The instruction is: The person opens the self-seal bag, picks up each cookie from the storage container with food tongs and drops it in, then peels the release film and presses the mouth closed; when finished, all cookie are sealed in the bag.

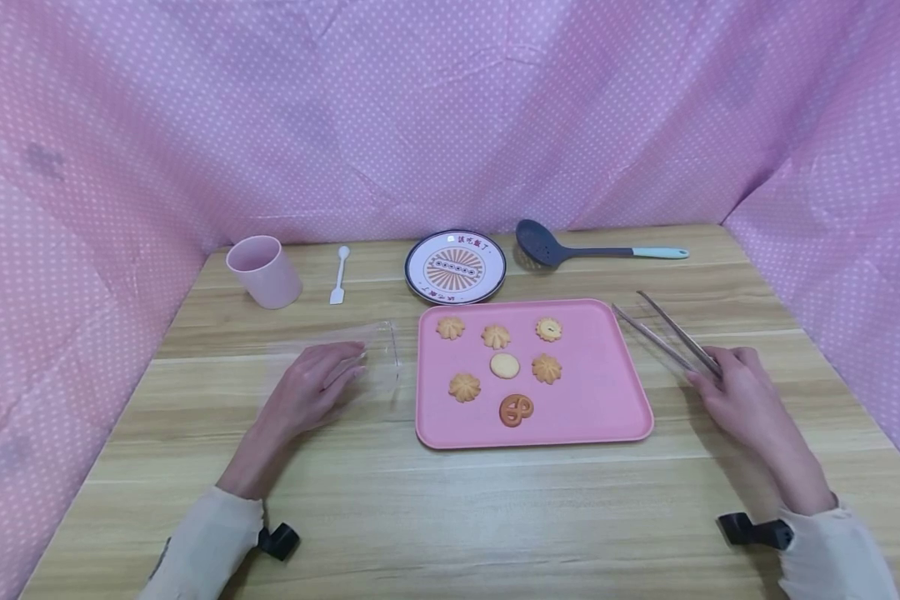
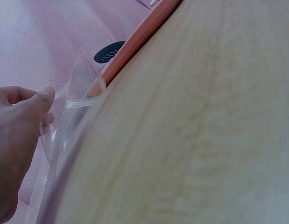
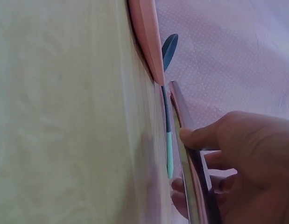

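Note:
On the left of the table my left hand [image 1: 313, 385] pinches the upper layer of a clear plastic bag [image 2: 72, 105] between thumb and fingers. The bag's open end stands raised a little and faces the pink tray [image 1: 603, 375]. My right hand [image 1: 742, 396] grips metal tongs [image 1: 671, 333] beyond the tray's right side. Their two arms are spread apart at the tips, with nothing between them. Several cookies lie on the tray, among them a flower-shaped cookie [image 1: 464, 387], a plain round cookie [image 1: 505, 366] and a brown pretzel-shaped cookie [image 1: 516, 410].
Behind the tray stand a round patterned plate [image 1: 456, 268] and a dark slotted spoon [image 1: 542, 244] with a light blue handle end. A pink cup [image 1: 265, 273] and a small white spatula-ended spoon [image 1: 340, 275] are at the back left. Pink dotted cloth [image 1: 450, 108] borders the table.

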Demonstrator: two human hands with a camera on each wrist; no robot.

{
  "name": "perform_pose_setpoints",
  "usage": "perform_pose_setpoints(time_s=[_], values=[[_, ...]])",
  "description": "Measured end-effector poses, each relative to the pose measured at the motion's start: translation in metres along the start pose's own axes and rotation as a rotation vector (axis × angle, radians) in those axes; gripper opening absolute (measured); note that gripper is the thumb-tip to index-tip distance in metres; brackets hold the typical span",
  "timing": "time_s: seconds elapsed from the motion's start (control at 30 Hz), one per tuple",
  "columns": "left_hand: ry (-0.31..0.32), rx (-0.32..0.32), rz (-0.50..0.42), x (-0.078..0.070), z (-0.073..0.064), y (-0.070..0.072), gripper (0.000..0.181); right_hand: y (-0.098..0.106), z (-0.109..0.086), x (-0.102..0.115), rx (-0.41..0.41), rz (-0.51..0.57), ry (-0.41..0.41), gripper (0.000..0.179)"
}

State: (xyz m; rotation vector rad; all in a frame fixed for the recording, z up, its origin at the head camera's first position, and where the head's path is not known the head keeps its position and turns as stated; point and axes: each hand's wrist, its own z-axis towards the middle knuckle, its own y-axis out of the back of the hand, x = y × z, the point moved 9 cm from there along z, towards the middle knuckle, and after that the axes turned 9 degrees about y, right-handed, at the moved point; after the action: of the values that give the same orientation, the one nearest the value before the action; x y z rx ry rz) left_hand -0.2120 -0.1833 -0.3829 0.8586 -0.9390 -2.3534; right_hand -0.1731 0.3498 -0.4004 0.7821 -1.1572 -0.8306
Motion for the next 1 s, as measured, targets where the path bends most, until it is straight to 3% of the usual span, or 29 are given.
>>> perform_pose_setpoints(time_s=[0.43,0.73,1.0], values=[[-0.026,-0.015,0.009,-0.002,-0.001,0.000,0.025,-0.003,0.014,0.048,-0.045,-0.017,0.160,0.044],[-0.023,0.000,0.025,-0.002,0.000,-0.002,0.029,-0.016,0.024,0.076,0.004,-0.007,0.203,0.046],[-0.009,0.007,0.017,-0.002,0.001,-0.002,0.030,-0.025,0.029,0.101,-0.001,-0.002,0.286,0.046]])
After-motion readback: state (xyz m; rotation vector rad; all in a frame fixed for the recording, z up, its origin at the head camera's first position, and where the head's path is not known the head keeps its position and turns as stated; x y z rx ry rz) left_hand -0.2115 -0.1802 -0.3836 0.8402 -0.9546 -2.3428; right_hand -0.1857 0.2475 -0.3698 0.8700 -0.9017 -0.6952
